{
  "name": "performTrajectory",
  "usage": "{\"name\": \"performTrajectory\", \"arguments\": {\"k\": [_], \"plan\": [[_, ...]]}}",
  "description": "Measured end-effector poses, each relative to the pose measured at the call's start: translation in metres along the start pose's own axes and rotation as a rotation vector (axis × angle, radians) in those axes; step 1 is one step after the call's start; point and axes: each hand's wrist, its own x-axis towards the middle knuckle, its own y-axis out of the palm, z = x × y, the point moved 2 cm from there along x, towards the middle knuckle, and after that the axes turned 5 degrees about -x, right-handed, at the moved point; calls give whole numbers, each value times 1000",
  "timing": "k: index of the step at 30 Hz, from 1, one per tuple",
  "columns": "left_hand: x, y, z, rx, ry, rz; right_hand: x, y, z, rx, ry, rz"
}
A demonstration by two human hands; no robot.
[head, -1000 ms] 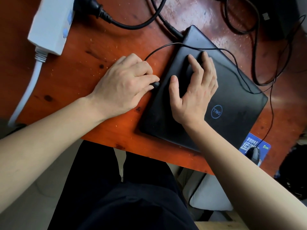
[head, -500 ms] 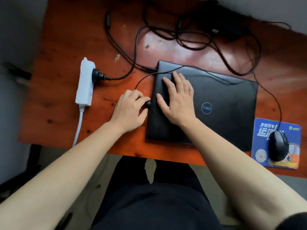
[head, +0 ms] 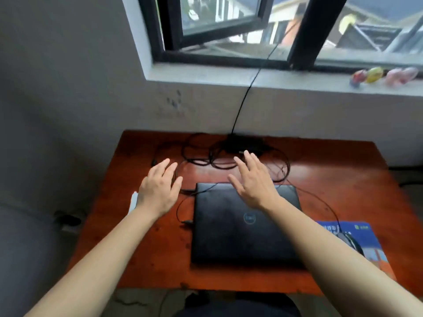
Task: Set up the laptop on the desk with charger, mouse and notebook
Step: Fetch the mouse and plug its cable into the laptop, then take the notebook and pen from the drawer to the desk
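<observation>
The closed laptop (head: 245, 225) lies flat near the front edge of the bench (head: 343, 179), with the mouse (head: 349, 240) on its pad (head: 357, 234) just to the right. Both hands hover empty, fingers spread: the left hand (head: 158, 191) over the bare wood, the right hand (head: 254, 181) above the lid's far edge. The next step is probably lifting the lid; first clear the thin cable (head: 183, 209) and the tangle of cords (head: 229, 156) behind it.

Home study corner: small wooden desk (head: 332, 179) against plaster wall, window (head: 229, 30) above.
</observation>
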Motion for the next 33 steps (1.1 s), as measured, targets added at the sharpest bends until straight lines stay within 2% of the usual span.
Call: {"name": "performTrajectory", "arguments": {"k": [5,8,12,19,26,33], "plan": [[14,-63,-42,74,-15,-242,28,-59,-7,25,-84,-159],[-4,-82,-65,124,-110,-371,32,-75,-11,47,-187,-178],[-53,-85,-87,193,-261,-441,27,-79,-1,72,-355,-192],[-206,-120,-102,423,-610,-521,-7,-75,118,291,-681,-114],[-449,-205,-145,678,-1063,-759,-168,-89,284,479,-1122,15],[-680,-218,-202,793,-1405,-883,-393,-99,404,509,-1541,97]]}}
